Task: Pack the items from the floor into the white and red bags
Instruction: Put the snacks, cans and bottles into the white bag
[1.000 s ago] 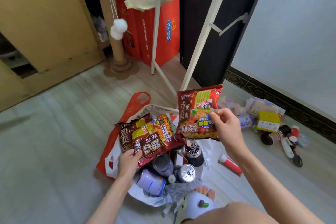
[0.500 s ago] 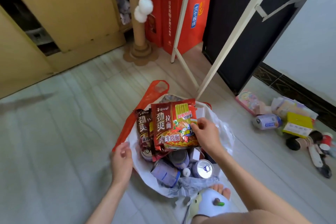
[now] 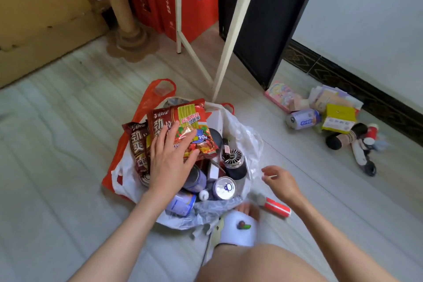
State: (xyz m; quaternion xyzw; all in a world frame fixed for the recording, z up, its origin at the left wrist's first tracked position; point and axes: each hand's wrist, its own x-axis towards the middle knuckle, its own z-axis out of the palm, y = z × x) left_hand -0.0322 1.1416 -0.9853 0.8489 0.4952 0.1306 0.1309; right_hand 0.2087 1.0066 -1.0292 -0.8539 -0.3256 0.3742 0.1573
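Noodle packet (image 3: 194, 130) under left fingers (image 3: 176, 130)

Left hand (image 3: 170, 158): fingers straight and spread, palm down, forearm extended forward. Right hand (image 3: 280, 182): fingers loosely curled, holding nothing, forearm angled inward.

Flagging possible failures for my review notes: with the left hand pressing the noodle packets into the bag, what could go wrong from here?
1. The left hand presses flat on the top noodle packet; hard cans such as the upright can sit below, so the noodles might get crushed.
2. The white bag looks full, its thin plastic slumped open, so packets could slide out when lifted.
3. The red tube lies beside the person's foot and could be stepped on.
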